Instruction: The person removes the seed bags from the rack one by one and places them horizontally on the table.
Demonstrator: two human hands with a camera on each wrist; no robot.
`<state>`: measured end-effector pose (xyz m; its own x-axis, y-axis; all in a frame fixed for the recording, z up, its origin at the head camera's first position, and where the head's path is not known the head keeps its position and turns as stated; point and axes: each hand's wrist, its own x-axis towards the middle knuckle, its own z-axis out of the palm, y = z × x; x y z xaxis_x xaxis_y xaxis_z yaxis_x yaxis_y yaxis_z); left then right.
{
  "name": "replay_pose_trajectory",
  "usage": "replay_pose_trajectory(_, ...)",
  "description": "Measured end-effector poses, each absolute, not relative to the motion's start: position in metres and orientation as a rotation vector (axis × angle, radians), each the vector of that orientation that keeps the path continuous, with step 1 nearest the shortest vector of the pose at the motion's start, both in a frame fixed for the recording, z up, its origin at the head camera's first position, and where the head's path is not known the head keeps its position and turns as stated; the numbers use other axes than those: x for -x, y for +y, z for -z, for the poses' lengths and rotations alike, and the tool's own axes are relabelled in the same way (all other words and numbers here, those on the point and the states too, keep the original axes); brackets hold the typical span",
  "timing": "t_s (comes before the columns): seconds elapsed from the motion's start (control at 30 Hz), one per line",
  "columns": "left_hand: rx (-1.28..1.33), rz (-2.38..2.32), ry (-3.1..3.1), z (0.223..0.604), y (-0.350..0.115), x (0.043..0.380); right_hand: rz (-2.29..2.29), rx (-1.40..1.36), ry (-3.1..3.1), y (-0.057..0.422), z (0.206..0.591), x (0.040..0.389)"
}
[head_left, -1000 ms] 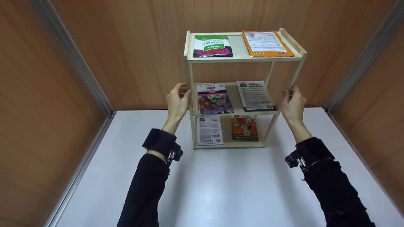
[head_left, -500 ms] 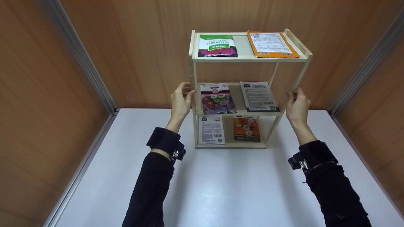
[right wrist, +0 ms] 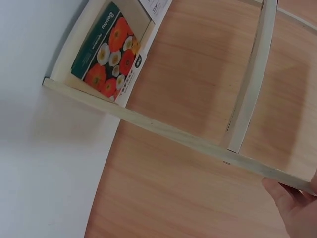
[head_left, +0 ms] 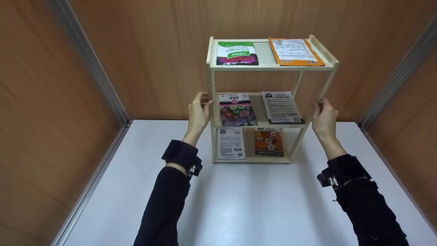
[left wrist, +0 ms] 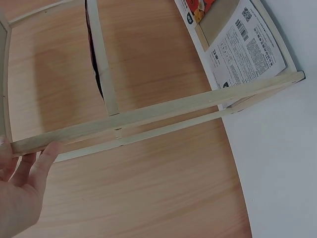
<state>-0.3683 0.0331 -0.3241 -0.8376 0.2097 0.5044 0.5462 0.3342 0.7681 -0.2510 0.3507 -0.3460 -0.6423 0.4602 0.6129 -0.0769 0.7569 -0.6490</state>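
A pale wooden three-tier shelf (head_left: 273,68) stands upright on the white table in the head view. My left hand (head_left: 199,111) holds its left front post, with thumb and fingers around the wood in the left wrist view. On the opposite side, my right hand (head_left: 324,118) grips the right post; only part of that hand shows in the right wrist view. On top lie a green-and-white packet (head_left: 238,53) and an orange packet (head_left: 296,52). The middle tier bears a purple flower packet (head_left: 238,110) and a white printed packet (head_left: 282,107). Below are another white packet (head_left: 231,143) and an orange-flower packet (head_left: 269,142).
The white table (head_left: 245,201) extends in front of the shelf. A wood-grain wall (head_left: 143,68) rises close behind it. Side panels with metal strips (head_left: 95,65) flank the table.
The whole head view has shifted slightly, so shelf, hands and table all appear a little further right. Both hands keep their places on the posts, and the packets lie as before.
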Motion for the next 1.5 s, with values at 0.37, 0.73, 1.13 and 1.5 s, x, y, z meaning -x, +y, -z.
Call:
replay_pose_trajectory(0.37,0.56,0.844,-2.563,0.3,0.037,0.355,-0.555,0.324,-2.448,0.352,0.32,0.232)
replay_pose_trajectory(0.73,0.445,0.46,-2.802,0.228,0.03,0.324,-0.432,0.316,-2.642,0.317,0.263,0.213)
replay_pose_trajectory(1.13,0.489,0.44,-2.868,0.142,0.034,0.309,-0.443,0.171,-2.68,0.276,0.179,0.218)
replay_pose_trajectory(1.5,0.43,0.731,-2.833,0.103,0.053,0.315,-0.616,0.296,-2.72,0.249,0.136,0.257)
